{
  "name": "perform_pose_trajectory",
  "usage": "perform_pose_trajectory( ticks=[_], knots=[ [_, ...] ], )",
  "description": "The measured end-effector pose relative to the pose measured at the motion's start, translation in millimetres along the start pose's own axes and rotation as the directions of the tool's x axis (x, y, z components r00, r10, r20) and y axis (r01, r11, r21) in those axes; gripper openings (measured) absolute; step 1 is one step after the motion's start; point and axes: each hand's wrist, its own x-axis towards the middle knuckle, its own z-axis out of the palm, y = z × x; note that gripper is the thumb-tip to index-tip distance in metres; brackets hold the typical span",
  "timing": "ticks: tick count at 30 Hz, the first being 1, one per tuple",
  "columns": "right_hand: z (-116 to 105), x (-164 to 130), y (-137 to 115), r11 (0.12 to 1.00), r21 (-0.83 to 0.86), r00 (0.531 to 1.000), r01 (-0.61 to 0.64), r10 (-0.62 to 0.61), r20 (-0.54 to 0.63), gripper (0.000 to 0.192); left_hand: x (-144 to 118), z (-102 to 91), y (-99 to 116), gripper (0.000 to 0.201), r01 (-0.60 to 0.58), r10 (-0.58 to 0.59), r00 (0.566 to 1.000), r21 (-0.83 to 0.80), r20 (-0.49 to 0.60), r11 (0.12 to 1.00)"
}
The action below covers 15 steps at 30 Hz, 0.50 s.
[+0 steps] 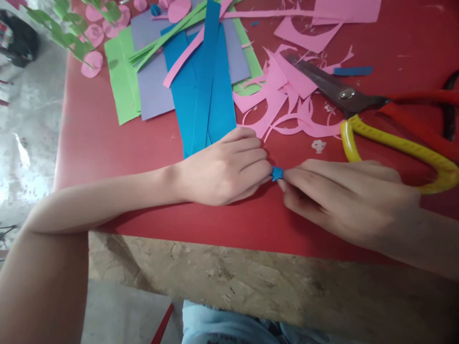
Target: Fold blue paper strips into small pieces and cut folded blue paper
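A small blue paper star (277, 174) is pinched between my two hands, just above the red tabletop. My left hand (229, 167) is closed, its fingers curled and the tips touching the star's left side. From the right, my right hand (351, 200) grips the star's other side between thumb and fingers. Blue paper sheets and strips (201, 95) lie just beyond my left wrist. Large scissors (347, 94) with red and yellow handles rest beyond my right hand, their blades parted over pink paper scraps (276, 95).
Purple (152, 86) and green paper (124, 81) lie under the blue sheets, with green strips (168, 36) across them. Pink paper roses (93, 36) with green leaves stand at the far left. A small blue piece (155, 9) sits near them. The table's front edge runs below my hands.
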Motion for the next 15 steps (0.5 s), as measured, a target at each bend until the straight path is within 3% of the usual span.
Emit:
perform_pose_trajectory(
  ticks=[15],
  knots=[
    [1.4,2.0,0.5,0.997,0.061,0.999,0.040,-0.041,0.008,0.030,-0.6,1.8,-2.1,0.021,-0.012,0.015,0.999,-0.069,0.038,0.998]
  ],
)
